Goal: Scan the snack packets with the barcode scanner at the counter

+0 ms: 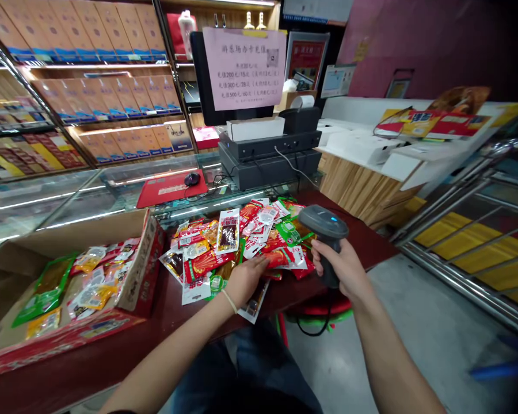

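Note:
My right hand [343, 265] is wrapped round the handle of a dark grey barcode scanner [324, 225], its head pointing left over a pile of small snack packets [237, 241] on the dark red counter [371, 244]. My left hand [246, 279] rests on the near side of that pile, fingers reaching onto a red packet [280, 259]; whether it grips the packet or just touches it is unclear. The packets are red, green and yellow, lying loose and overlapping.
A shallow cardboard box [147, 270] at the left holds more snack packets. Behind the pile stand a black cash register [270, 152] with a pink paper sign [244, 69], a mouse [192, 179] on a red mat, glass showcases and shelves of boxes. Metal railings [470, 230] are at right.

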A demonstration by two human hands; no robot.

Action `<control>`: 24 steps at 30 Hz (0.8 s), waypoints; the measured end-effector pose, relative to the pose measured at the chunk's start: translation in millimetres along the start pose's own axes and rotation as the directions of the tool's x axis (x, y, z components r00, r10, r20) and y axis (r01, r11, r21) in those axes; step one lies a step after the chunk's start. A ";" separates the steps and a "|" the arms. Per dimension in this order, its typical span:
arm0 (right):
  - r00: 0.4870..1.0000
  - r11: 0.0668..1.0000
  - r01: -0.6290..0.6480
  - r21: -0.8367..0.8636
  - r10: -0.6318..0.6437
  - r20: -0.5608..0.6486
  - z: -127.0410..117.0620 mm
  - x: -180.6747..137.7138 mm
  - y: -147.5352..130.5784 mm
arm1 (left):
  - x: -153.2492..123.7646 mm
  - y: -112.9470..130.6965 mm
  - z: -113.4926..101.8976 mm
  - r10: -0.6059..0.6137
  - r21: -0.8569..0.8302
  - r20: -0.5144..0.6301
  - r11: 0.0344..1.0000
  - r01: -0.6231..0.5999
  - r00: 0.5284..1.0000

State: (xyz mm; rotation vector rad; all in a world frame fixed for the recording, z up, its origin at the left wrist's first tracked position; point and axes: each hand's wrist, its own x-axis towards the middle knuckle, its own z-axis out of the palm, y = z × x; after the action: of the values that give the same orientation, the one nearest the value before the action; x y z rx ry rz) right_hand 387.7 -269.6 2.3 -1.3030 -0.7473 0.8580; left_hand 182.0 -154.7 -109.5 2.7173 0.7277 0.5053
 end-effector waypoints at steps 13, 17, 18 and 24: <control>0.999 0.999 0.034 -0.042 -0.034 0.002 11.6 -6.9 -5.1 | -3.4 10.5 -34.8 -0.032 -0.172 -0.049 0.985 0.023 0.998; 0.996 0.993 0.053 -0.105 -0.044 0.084 31.1 -12.8 -13.0 | -14.3 0.0 -86.7 -0.101 -0.167 -0.178 0.983 0.072 0.979; 0.993 0.990 0.058 -0.126 -0.044 0.110 37.7 -13.9 -15.8 | -19.0 -5.4 -100.7 -0.112 -0.158 -0.211 0.984 0.079 0.971; 0.954 0.975 0.106 -0.195 -0.045 0.297 87.0 -10.4 -26.4 | -69.9 -46.3 -178.8 -0.259 -0.105 -0.397 0.966 0.237 0.880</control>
State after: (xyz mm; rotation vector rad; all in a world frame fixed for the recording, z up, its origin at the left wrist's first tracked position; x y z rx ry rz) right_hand 310.7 -237.0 39.5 -1.3373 -1.1393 0.9396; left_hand 33.9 -121.0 16.7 2.4376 1.1309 1.0287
